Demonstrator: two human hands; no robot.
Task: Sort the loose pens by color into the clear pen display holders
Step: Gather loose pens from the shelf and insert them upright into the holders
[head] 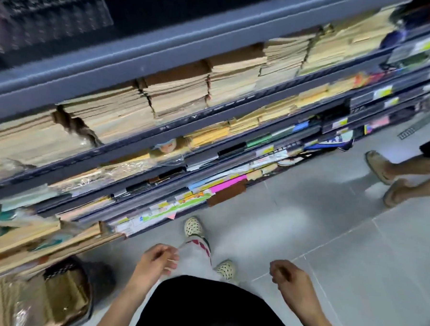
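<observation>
Blue-grey shelving [164, 58] stacked with paper pads [177, 96] is filling the view above a pale tiled floor [329, 243], with a blurred gridded rack [55, 12] at top left, too smeared to call a pen holder. Both the left hand [157, 259] and right hand [288, 274] are hanging low, fingers loosely curled, holding nothing. No loose pens are showing anywhere in view; light, stiff and slick, they are likely asking for a mid-barrel pinch.

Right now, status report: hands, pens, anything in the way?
Left hand empty, loosely curled. Right hand likewise. No pens in view. Another person's feet ahead, right.
</observation>
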